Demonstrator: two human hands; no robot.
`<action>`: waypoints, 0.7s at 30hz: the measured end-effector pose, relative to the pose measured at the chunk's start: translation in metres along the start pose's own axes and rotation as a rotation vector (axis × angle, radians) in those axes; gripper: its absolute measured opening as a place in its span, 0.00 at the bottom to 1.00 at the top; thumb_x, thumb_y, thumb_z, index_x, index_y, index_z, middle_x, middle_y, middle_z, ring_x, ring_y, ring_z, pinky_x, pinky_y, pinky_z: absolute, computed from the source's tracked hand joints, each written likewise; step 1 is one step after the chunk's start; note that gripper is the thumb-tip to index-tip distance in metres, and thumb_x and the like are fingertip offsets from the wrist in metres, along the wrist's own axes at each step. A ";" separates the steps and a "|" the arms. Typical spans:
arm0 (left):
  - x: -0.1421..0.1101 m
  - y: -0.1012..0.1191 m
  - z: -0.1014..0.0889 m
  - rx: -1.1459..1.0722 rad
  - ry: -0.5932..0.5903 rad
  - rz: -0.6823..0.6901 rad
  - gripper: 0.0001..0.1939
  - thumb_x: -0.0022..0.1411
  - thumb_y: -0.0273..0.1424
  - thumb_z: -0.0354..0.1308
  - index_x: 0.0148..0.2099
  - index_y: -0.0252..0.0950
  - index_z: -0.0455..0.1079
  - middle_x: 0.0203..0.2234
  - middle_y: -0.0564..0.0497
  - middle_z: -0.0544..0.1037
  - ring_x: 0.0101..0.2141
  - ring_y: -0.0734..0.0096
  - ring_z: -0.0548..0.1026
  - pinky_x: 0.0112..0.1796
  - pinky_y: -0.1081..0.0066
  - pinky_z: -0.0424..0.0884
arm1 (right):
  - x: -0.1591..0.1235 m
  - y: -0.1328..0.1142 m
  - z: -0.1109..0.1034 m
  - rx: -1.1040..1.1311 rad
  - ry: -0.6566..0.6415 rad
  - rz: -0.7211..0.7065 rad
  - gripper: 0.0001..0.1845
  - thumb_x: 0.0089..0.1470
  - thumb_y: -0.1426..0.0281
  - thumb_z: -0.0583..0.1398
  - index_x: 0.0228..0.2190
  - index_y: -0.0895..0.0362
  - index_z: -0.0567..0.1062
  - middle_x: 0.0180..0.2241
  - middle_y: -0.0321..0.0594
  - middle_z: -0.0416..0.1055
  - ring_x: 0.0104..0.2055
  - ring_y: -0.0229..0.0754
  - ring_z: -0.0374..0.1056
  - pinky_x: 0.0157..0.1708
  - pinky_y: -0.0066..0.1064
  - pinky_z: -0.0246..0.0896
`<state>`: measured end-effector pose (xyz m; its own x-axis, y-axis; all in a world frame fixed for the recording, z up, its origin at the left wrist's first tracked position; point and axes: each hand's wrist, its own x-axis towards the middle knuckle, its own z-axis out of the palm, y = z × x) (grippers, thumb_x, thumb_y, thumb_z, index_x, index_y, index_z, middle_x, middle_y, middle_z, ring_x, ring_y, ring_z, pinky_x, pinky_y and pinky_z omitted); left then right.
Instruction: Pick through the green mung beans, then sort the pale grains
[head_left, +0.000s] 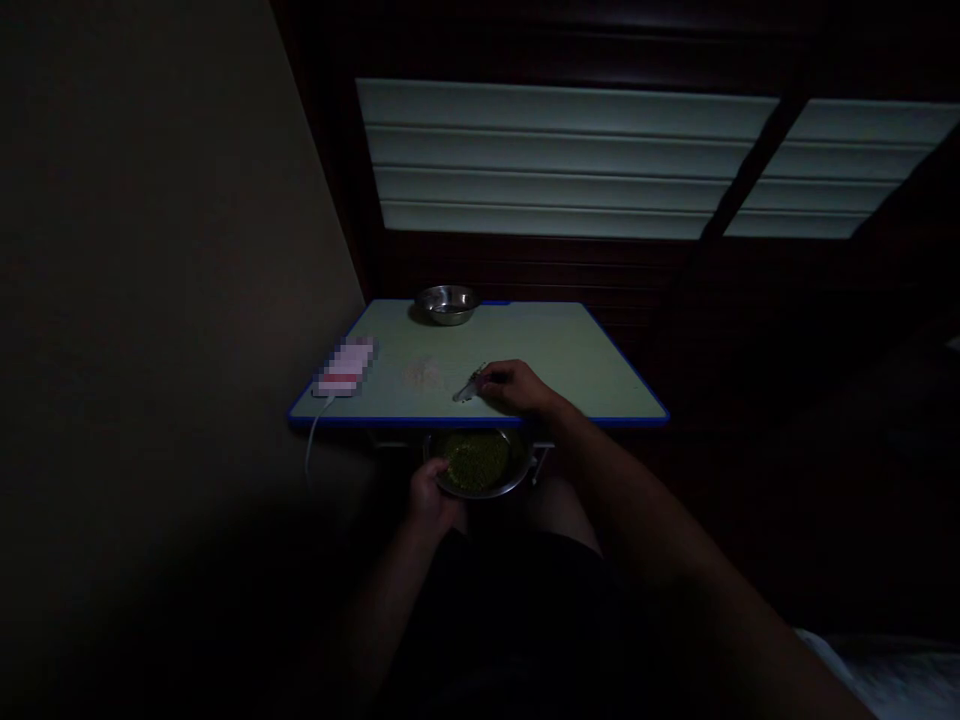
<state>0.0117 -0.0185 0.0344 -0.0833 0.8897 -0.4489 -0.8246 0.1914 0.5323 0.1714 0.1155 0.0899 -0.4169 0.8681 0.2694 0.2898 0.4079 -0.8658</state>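
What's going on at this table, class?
A person's left hand holds the rim of a metal bowl with green bits in it, below the near edge of the table. The right hand is at a small pale item on the tabletop; its grip is unclear. Another bowl stands near the far edge.

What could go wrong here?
1. Only the left hand grips the lower bowl, while the right hand is over the table; if the bowl tips, its green contents may spill.
2. The cable hangs off the table's edge; a snag might drag the phone down.
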 end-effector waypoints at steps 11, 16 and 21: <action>0.001 0.008 0.001 0.001 0.020 -0.044 0.21 0.45 0.22 0.53 0.43 0.30 0.76 0.27 0.45 0.81 0.30 0.60 0.79 0.36 0.63 0.75 | -0.021 -0.008 0.007 -0.098 0.059 0.047 0.09 0.45 0.70 0.60 0.30 0.61 0.77 0.26 0.37 0.74 0.28 0.36 0.64 0.31 0.27 0.58; 0.002 0.011 0.001 0.015 0.009 -0.062 0.17 0.45 0.23 0.53 0.39 0.29 0.76 0.28 0.43 0.81 0.31 0.60 0.79 0.37 0.64 0.75 | -0.034 -0.014 0.013 -0.116 0.093 0.094 0.08 0.46 0.69 0.61 0.30 0.60 0.77 0.26 0.36 0.74 0.28 0.36 0.64 0.30 0.26 0.57; 0.005 0.009 0.000 -0.019 -0.038 -0.063 0.19 0.42 0.23 0.54 0.40 0.29 0.76 0.29 0.44 0.81 0.33 0.59 0.79 0.39 0.64 0.74 | -0.040 -0.024 0.015 -0.168 0.100 0.125 0.07 0.45 0.70 0.61 0.29 0.60 0.77 0.26 0.36 0.73 0.28 0.35 0.64 0.30 0.26 0.57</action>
<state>0.0041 -0.0124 0.0369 -0.0104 0.8913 -0.4533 -0.8383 0.2394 0.4899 0.1684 0.0670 0.0937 -0.2835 0.9351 0.2125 0.4765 0.3296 -0.8151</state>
